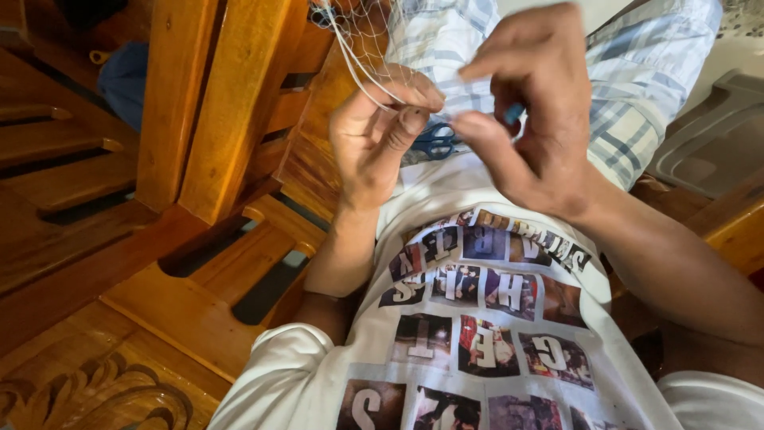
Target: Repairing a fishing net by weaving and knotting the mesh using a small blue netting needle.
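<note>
- We see our left hand [380,131] and right hand [521,95] raised close together over the lap, working a white net [362,44].
- Net runs up and away to the far left, past the wooden chair frame [207,103]; near edge sits at our fingertips.
- Left grip: thumb and forefinger pinched together on a net strand, other fingers curled in.
- Right grip: fingers closed around a small blue tool [513,113], mostly hidden; thumb points toward the left hand.
- Progress, as a judgement: some mesh is already formed above the hands; how much is left we cannot tell, since the net leaves the frame.
- Blue-handled scissors [434,142] lie on the lap just beyond the hands, untouched.
- Both wrists bent, forearms coming up from the near side across the printed white shirt [477,318].
</note>
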